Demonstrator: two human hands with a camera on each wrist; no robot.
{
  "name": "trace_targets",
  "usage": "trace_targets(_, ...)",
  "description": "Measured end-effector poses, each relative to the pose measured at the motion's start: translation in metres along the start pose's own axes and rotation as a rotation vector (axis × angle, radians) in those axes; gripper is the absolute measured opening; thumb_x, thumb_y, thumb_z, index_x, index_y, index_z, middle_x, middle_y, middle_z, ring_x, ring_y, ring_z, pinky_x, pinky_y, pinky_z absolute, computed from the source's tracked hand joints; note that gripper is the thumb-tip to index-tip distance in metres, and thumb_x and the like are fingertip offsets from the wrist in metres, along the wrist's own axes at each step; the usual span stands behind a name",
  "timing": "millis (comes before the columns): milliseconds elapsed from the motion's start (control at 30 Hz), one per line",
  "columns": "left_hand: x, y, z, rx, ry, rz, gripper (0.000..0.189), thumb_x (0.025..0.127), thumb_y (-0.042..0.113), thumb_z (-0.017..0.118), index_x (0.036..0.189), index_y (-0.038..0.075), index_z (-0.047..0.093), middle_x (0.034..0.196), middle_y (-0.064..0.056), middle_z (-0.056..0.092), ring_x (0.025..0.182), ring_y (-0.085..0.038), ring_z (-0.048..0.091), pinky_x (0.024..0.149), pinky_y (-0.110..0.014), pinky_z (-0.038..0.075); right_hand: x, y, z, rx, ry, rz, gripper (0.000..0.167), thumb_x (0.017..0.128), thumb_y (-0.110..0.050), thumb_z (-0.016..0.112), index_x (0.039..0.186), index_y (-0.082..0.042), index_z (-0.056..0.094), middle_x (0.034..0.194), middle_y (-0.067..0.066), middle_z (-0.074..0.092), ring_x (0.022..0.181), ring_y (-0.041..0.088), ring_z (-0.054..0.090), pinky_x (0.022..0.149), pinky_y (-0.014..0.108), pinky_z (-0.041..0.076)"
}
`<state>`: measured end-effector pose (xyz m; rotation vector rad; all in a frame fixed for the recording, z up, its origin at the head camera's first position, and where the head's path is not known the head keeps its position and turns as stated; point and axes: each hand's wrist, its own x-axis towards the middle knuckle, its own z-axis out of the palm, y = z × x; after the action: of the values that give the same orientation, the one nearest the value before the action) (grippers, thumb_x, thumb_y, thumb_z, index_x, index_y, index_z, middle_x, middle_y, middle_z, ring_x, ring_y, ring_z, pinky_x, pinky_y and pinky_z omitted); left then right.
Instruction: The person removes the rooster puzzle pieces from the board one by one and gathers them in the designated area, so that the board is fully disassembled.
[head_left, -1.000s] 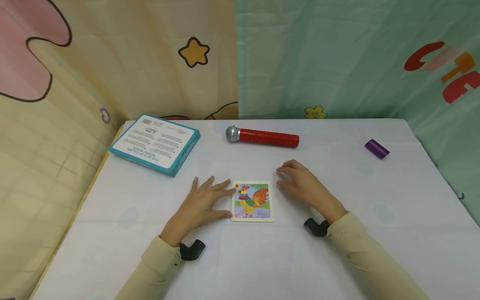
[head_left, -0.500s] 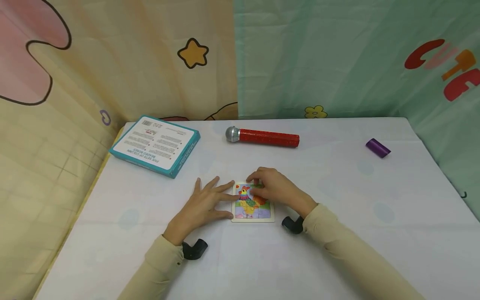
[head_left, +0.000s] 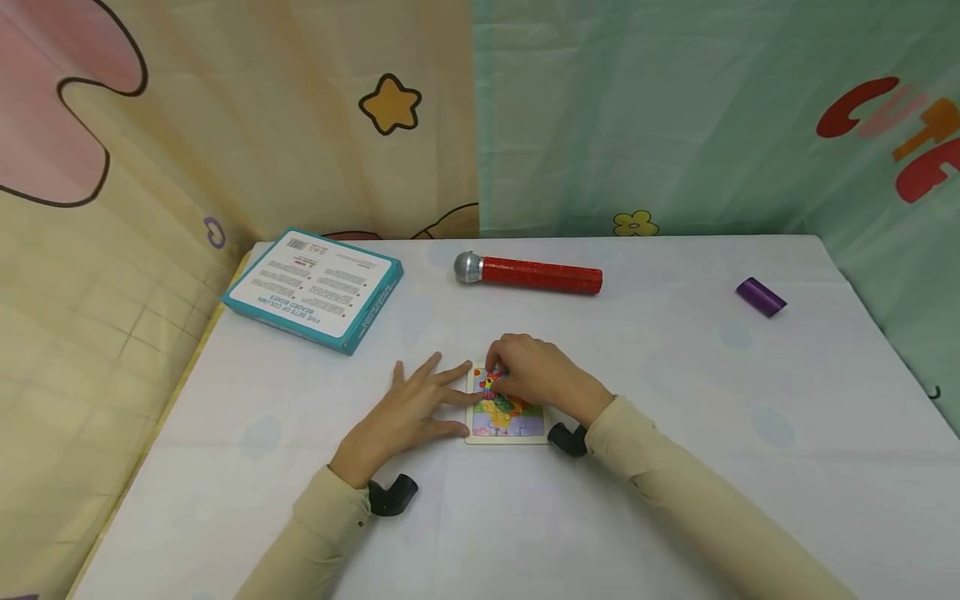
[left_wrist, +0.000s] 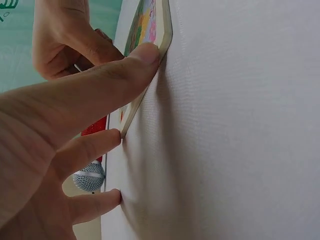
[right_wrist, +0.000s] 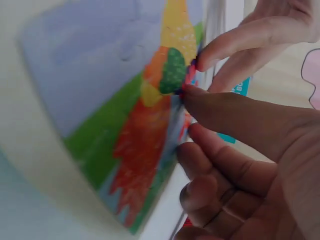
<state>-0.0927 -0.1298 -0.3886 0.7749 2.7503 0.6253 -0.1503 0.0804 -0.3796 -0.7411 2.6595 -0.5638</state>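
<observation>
A small square jigsaw puzzle (head_left: 506, 423) with a rooster picture lies in its pale frame at mid-table. My left hand (head_left: 408, 414) is spread at its left side. In the left wrist view the left thumb (left_wrist: 145, 54) touches the frame's edge, and in the head view a left finger reaches onto the picture. Over the upper part, my right hand (head_left: 543, 377) bends its fingers, hiding the rooster's tail in the head view. In the right wrist view its thumb (right_wrist: 197, 100) and forefinger pinch at a piece (right_wrist: 186, 120) by the rooster's head; whether that piece is raised I cannot tell.
Behind the puzzle lies a red toy microphone (head_left: 540, 275) with a silver head. A teal-edged box (head_left: 315, 287) is at the back left, and a purple tube-like piece (head_left: 761, 297) at the right. Printed curtains (head_left: 645, 117) rise behind the table.
My right hand has come left from beside the puzzle onto its upper part, then further towards the rooster's head. My left hand has stayed nearly still, one finger now further onto the picture.
</observation>
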Motion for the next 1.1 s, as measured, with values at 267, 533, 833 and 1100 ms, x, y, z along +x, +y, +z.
trace_targets(267,0.001,0.002,-0.001,-0.003,-0.043,0.011,0.050,0.075,0.038,0.083,0.123,0.030,0.071,0.154,-0.006,0.039,0.143,-0.051,0.016,0.098,-0.083,0.013,0.010,-0.007,-0.012,-0.020,-0.090,0.052,0.022,0.081,-0.024,0.083,0.095,-0.012,0.071,0.080,-0.004,0.063,0.072,0.014,0.057,0.060,0.027,0.049)
trace_targets(533,0.002,0.001,-0.001,0.000,-0.050,0.016,0.049,0.076,0.038,0.083,0.123,0.030,0.071,0.155,-0.007,0.038,0.143,-0.052,0.016,0.097,-0.083,0.014,0.011,-0.002,-0.010,0.080,-0.119,0.061,0.023,0.083,-0.022,0.081,0.098,-0.010,0.069,0.081,-0.002,0.062,0.070,0.015,0.058,0.060,0.025,0.049)
trace_targets(833,0.003,0.001,-0.002,-0.010,-0.059,0.004,0.049,0.076,0.038,0.083,0.123,0.030,0.070,0.155,-0.006,0.037,0.144,-0.051,0.014,0.098,-0.082,0.011,0.011,-0.001,-0.009,0.160,-0.095,0.037,0.018,0.083,-0.016,0.081,0.092,-0.010,0.067,0.086,0.002,0.058,0.078,0.017,0.055,0.062,0.023,0.050)
trace_targets(1100,0.002,0.002,-0.003,-0.020,-0.069,-0.005,0.050,0.076,0.037,0.084,0.124,0.031,0.070,0.155,-0.006,0.037,0.144,-0.051,0.013,0.098,-0.083,0.010,0.011,-0.001,-0.003,0.176,-0.092,-0.040,0.020,0.084,-0.012,0.078,0.101,-0.010,0.068,0.092,-0.001,0.062,0.087,0.016,0.056,0.080,0.027,0.051)
